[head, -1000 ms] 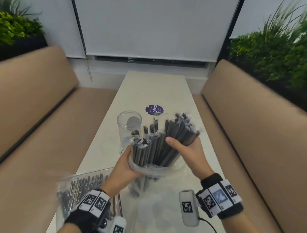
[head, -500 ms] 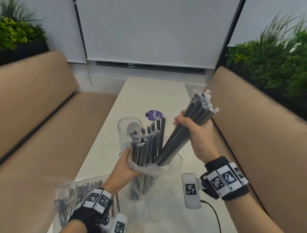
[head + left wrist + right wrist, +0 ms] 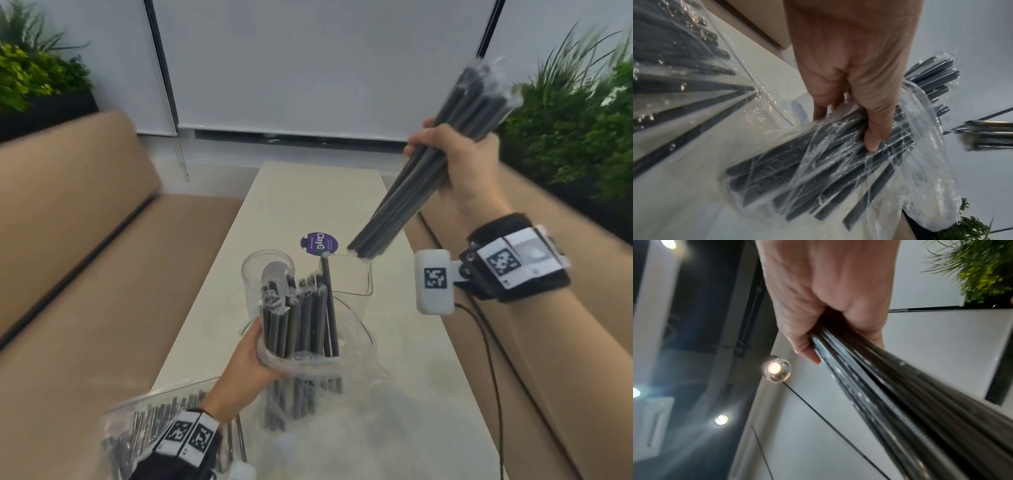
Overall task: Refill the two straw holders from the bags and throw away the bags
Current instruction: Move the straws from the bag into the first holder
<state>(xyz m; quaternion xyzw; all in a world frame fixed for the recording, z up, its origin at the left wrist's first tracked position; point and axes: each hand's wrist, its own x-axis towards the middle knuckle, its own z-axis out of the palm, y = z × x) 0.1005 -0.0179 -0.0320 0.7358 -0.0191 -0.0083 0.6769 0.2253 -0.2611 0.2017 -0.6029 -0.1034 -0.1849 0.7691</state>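
My right hand point(image 3: 452, 161) grips a bundle of dark wrapped straws point(image 3: 428, 171) raised above the table, tilted so its lower ends hang just over the square clear holder point(image 3: 359, 277). One straw stands in that holder. My left hand point(image 3: 253, 356) holds an open clear bag point(image 3: 308, 363) upright on the table, with several dark straws point(image 3: 301, 318) sticking out of it. In the left wrist view my fingers point(image 3: 871, 133) curl around that bag point(image 3: 838, 162). A round clear holder point(image 3: 267, 274) stands behind the bag. The right wrist view shows my fingers point(image 3: 803, 344) wrapped round the straw bundle point(image 3: 900, 402).
A second clear bag of straws point(image 3: 147, 425) lies at the table's near left edge. A purple round sticker point(image 3: 319, 243) sits on the white table point(image 3: 308, 198). Tan benches point(image 3: 85, 274) flank the table, with plants point(image 3: 575, 130) behind them. A thin cable point(image 3: 489, 359) trails from my right wrist.
My right hand has pulled a bundle of straws out of the bag and lifted it up and to the right. My left hand has kept holding the bag in place.
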